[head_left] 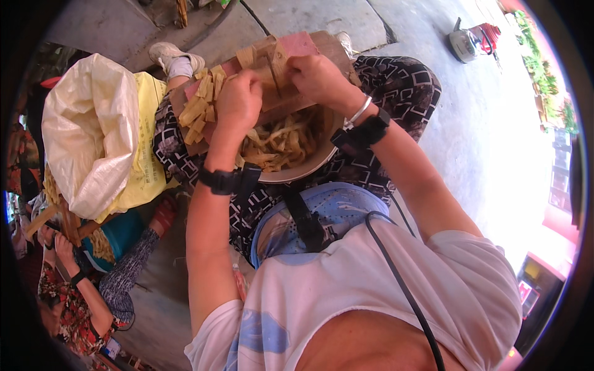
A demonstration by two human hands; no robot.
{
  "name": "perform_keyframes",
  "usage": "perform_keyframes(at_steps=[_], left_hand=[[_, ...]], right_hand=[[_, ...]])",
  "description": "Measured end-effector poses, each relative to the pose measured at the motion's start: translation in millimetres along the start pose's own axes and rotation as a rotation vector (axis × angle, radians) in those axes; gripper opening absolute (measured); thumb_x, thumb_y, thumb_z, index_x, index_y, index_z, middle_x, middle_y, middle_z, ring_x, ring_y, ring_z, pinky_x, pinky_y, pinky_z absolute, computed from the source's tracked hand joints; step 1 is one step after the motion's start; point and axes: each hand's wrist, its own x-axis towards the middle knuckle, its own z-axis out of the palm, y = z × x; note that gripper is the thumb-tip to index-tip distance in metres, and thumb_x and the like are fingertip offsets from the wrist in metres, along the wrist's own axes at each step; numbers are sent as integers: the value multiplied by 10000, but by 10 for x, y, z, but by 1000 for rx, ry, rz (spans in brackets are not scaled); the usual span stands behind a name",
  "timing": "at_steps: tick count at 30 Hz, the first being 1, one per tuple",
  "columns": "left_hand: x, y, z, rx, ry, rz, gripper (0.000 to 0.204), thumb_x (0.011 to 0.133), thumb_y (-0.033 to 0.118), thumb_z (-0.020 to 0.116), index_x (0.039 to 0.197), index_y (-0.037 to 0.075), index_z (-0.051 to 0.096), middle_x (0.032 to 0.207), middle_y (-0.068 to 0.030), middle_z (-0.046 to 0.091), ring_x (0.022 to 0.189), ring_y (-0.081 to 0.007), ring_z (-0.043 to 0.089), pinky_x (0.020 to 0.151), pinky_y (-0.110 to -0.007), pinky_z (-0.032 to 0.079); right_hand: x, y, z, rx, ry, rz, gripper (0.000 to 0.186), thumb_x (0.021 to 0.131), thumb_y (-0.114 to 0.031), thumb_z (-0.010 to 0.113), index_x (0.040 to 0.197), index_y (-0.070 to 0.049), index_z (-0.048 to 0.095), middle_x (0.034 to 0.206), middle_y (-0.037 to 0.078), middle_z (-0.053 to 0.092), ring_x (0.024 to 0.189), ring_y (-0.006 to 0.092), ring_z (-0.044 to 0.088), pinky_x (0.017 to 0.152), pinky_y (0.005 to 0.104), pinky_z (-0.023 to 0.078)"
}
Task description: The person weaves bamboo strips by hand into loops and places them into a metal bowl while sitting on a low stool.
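A wooden board with a dark slot lies across my knees, over the far side of a round basin. Flat, pale yellow strips are piled at the board's left end, and one more short strip rests near its far edge. My left hand is closed above the board; what its fingers hold is smeared by motion. Just right of the slot, my right hand pinches a pale strip. Thin, curled pale strips lie in the basin below.
To the left stands an open white woven sack beside a yellow sack. A co-worker's hands are at a wooden piece above a teal tub at lower left. A metal kettle stands on the concrete floor, far right.
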Motion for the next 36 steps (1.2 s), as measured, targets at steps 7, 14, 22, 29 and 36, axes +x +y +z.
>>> perform_keyframes(at_steps=[7, 14, 22, 29, 36], left_hand=[[-183, 23, -226, -158, 94, -223, 190, 957, 157, 591, 1063, 5, 632, 771, -66, 635, 609, -146, 569, 545, -296, 455], [-405, 735, -57, -721, -121, -495, 153, 999, 116, 537, 1108, 23, 591, 780, -21, 575, 512, -47, 411, 468, -194, 332], [-568, 991, -531, -381, -364, -331, 254, 1006, 214, 524, 1032, -12, 636, 722, -5, 544, 596, -40, 428, 542, -197, 332], [-646, 1988, -722, -563, -216, -121, 269, 983, 224, 538, 1031, -3, 675, 803, 0, 609, 665, -36, 506, 574, -183, 373], [-843, 1208, 69, -1168, -188, -315, 204, 1018, 203, 545, 1161, 68, 599, 712, 28, 512, 559, -19, 401, 471, -170, 317]], right_hand=[[-209, 28, -257, 691, -165, 481, 282, 1002, -242, 543, 1076, -13, 690, 811, 87, 698, 752, 165, 684, 674, 346, 546], [-395, -595, -327, 239, 75, -104, 234, 967, -266, 589, 1015, -65, 701, 763, 197, 655, 700, 330, 665, 646, 411, 525], [-387, -704, -720, -16, 92, -29, 196, 957, -198, 649, 942, -13, 711, 688, 88, 665, 569, 129, 595, 562, 317, 521], [-998, -1519, -1094, 1020, -340, -290, 197, 917, -134, 703, 1041, 18, 726, 796, 26, 684, 618, 68, 591, 529, 227, 467], [-814, -1010, -376, 760, 114, 48, 199, 946, -187, 651, 1026, -10, 696, 651, 80, 647, 633, 180, 674, 534, 319, 504]])
